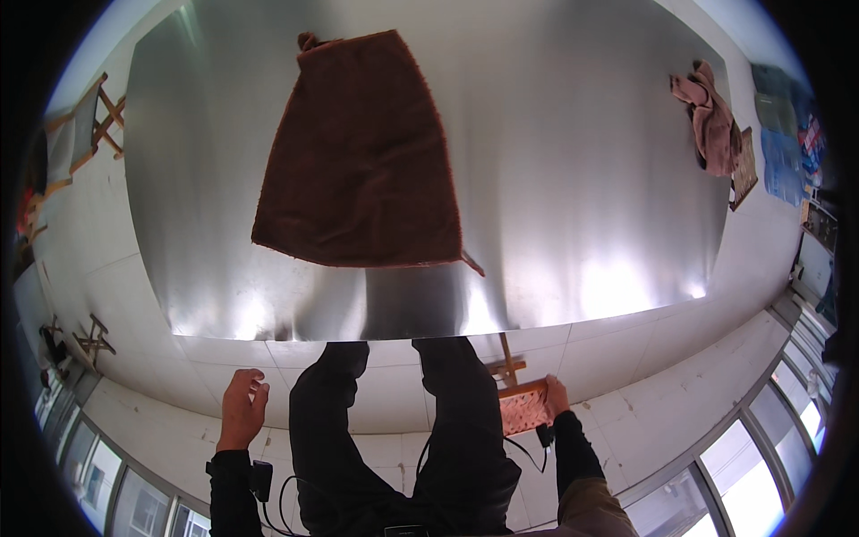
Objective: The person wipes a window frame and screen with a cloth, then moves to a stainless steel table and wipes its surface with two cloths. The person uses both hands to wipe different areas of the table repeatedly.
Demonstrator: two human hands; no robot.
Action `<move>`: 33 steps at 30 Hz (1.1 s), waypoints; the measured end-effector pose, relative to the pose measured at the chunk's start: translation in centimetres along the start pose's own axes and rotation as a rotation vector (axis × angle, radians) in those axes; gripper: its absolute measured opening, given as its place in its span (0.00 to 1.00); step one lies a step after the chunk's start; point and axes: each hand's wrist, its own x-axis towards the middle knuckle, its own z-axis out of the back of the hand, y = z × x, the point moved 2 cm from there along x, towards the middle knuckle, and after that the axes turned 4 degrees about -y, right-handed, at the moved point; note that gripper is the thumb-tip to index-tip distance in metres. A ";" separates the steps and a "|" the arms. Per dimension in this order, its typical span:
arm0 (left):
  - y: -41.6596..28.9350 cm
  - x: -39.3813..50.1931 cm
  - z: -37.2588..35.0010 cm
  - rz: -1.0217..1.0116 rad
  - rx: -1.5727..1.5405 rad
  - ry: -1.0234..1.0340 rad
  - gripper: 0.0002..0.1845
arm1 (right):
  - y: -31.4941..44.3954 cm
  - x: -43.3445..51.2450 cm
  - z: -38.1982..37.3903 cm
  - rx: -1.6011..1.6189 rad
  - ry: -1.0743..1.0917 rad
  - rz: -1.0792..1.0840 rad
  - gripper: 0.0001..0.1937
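A dark brown towel (362,161) lies spread out on the shiny metal tabletop (550,201), with a bunched bit at its far left corner and a small loop at its near right corner. My left hand (243,408) is off the table's near edge, beside my left leg, fingers loosely curled and apart, holding nothing. On the right side, my right hand (556,397) grips the wooden edge of a small folding stool (525,411) with a reddish patterned seat, below the table's edge. A second, lighter brown cloth (711,121) lies crumpled at the table's right edge.
Wooden folding chairs (94,127) stand beyond the table's left edge, and a small folding stool (95,341) is on the tiled floor at the lower left. Another stool (743,171) sits by the right edge. Large blue water bottles (782,164) stand farther right. Cables hang near both wrists.
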 end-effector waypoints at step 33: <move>4.1 -7.6 -5.2 -0.410 -0.098 -0.556 0.13 | 15.4 2.9 -1.8 0.195 0.567 0.509 0.18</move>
